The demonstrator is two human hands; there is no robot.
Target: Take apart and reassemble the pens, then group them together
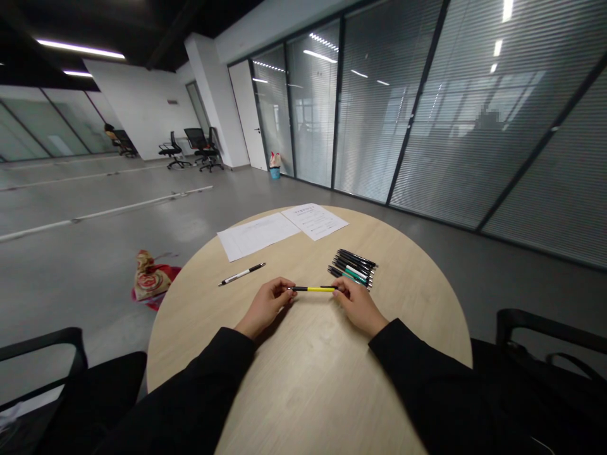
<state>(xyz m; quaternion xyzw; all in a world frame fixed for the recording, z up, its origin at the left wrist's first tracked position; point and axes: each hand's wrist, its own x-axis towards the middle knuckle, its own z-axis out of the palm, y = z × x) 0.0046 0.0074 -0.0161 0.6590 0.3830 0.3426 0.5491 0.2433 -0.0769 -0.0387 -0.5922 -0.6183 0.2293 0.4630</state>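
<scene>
A yellow and black pen [318, 289] is stretched level between my two hands, over the middle of the round table. My left hand [268, 306] pinches its black end. At the other end, the fingers of my right hand [356, 304] are closed on the yellow part. Just beyond my right hand lies a bunch of several pens [353, 266], mostly black, with green and white among them. A single white and black pen [241, 274] rests by itself on the table, beyond and left of my left hand.
Two printed sheets of paper [258, 235] [315, 221] lie at the far side of the round wooden table [313, 392]. Black chairs [71, 379] [545, 366] flank it. A red and tan bag [152, 278] sits on the floor to the left. Glass partitions with blinds stand behind.
</scene>
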